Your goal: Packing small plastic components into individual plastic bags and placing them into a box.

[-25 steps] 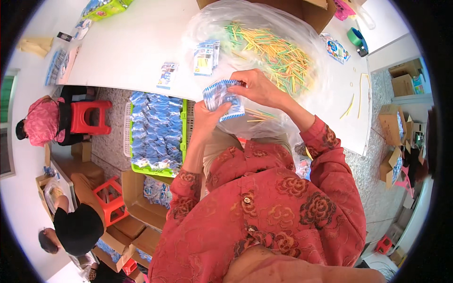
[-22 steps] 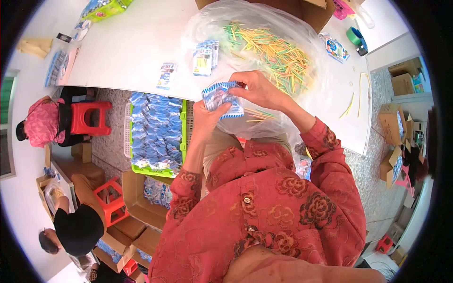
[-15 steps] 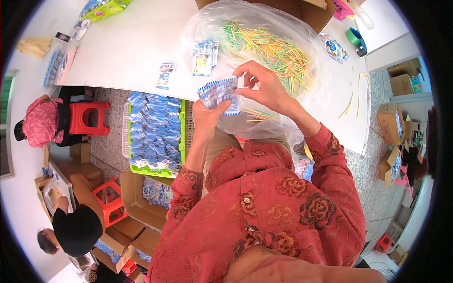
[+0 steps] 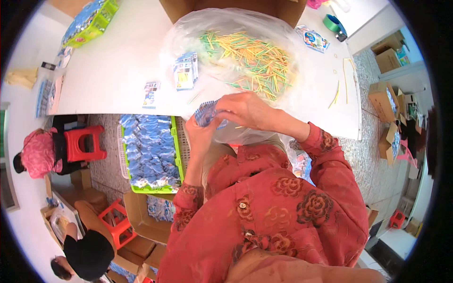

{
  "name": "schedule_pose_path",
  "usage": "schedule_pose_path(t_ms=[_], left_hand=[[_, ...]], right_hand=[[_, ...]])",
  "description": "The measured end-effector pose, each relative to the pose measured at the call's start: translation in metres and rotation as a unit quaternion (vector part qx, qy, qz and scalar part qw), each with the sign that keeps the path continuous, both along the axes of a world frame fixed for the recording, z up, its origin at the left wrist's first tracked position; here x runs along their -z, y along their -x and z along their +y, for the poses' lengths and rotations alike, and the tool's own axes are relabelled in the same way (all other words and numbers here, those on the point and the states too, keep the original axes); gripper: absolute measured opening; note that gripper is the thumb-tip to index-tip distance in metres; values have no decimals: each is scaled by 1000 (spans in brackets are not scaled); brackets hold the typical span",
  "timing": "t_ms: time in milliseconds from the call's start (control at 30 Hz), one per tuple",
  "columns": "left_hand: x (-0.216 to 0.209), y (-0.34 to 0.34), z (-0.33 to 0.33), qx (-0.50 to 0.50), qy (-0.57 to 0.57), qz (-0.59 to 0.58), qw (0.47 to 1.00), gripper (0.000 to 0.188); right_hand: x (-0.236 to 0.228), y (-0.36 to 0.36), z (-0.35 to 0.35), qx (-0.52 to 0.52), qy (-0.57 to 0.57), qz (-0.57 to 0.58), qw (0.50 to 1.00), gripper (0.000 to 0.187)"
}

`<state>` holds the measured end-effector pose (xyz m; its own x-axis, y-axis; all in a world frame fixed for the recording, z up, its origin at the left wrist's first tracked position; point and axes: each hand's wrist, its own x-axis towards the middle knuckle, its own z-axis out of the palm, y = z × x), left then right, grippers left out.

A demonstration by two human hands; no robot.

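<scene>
My left hand (image 4: pixel 200 134) is closed round several small blue-and-white plastic packets (image 4: pixel 205 113) just beyond the table's near edge. Over their right side bends my right hand (image 4: pixel 249 110), its fingers drawn together at the packets' edge; its fingertips are partly hidden. Beyond my hands, a big clear plastic bag (image 4: pixel 184 33) lies spread on the table, with a heap of thin yellow, green and orange sticks (image 4: pixel 252 56) on it. A small stack of the same packets (image 4: pixel 185 71) lies left of the heap. Farther left is a single packet (image 4: pixel 151 94).
A green crate (image 4: pixel 177 155) full of blue packets stands below the table edge at left; an open cardboard box (image 4: pixel 137 210) is behind it. Another green crate (image 4: pixel 96 26) sits at the far left. A tape roll (image 4: pixel 331 22) lies far right. Two people (image 4: pixel 40 153) work at left.
My right hand has moved left and in over the packets, covering more of them. The packets are tilted and drawn nearer. The whole view has shifted, moving the table contents left.
</scene>
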<state>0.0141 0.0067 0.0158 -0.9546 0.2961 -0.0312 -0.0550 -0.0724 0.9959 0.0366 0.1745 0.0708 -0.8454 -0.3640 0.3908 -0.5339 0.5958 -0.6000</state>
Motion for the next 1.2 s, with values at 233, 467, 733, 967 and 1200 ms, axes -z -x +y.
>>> schedule_pose_path(t_ms=[233,467,733,967,1200], left_hand=[[22,-2,0,9,-62,20,998,26],[13,3,0,2,-97,-41,994,31],[14,9,-1,-23,-113,-58,992,35],[20,14,-8,-11,-93,-80,992,35],[20,16,-8,-11,-94,-110,989,32]], right_hand=[[2,1,-2,-12,27,7,1000,9],[23,50,39,100,256,-181,944,10],[110,150,128,274,30,1,961,18],[121,190,129,312,-265,-69,910,33],[101,188,125,278,-337,-63,897,26]])
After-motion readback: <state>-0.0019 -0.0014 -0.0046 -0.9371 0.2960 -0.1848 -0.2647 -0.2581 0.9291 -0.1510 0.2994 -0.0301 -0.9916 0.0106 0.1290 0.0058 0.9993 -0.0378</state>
